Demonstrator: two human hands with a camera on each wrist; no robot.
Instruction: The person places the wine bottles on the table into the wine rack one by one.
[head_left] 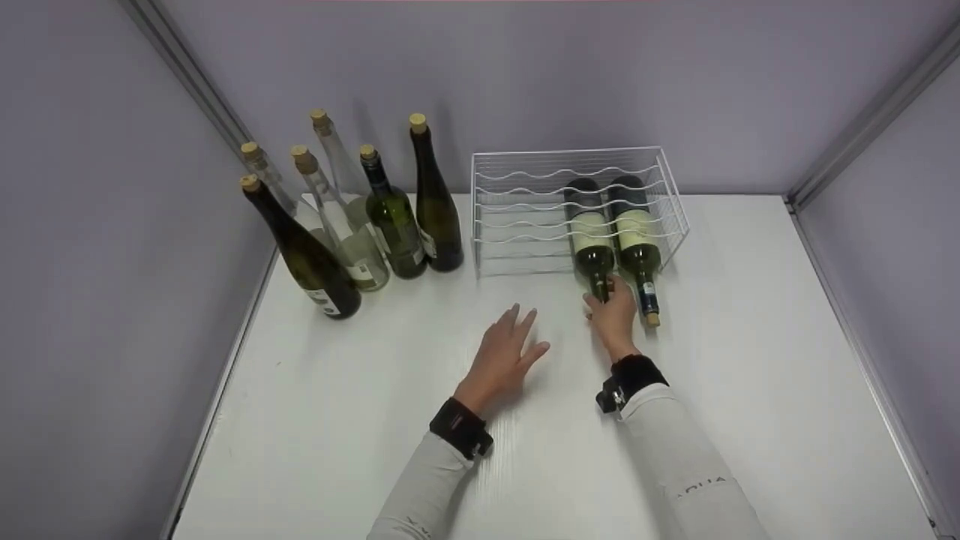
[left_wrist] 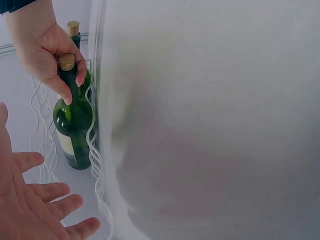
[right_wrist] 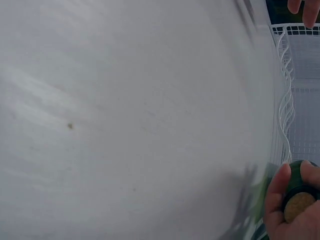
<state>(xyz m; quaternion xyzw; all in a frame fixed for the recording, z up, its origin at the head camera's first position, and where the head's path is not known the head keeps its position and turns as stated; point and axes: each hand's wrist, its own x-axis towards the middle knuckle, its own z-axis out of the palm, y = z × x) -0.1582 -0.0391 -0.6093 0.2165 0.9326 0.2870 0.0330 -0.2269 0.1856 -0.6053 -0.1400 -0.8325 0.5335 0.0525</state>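
Note:
In the head view, my right hand [head_left: 615, 319] grips the neck of a green wine bottle [head_left: 595, 259] lying in a white wire rack [head_left: 568, 150]. The left wrist view shows thumb and fingers around that neck, just below its cork [left_wrist: 66, 62]. A second green bottle [head_left: 636, 225] lies alongside to the right, its corked neck pointing toward me. My left hand [head_left: 501, 360] hovers over the table in front of the rack, fingers spread and holding nothing. Its outstretched fingers [left_wrist: 52, 191] also show at lower left in the left wrist view.
Left of the rack stand several corked bottles, among them a dark one [head_left: 439, 217], a green one [head_left: 396, 232], a clear one [head_left: 360, 251] and a brown one [head_left: 311, 262]. Grey walls [head_left: 525, 75] enclose the white table [head_left: 337, 435] at the back and sides.

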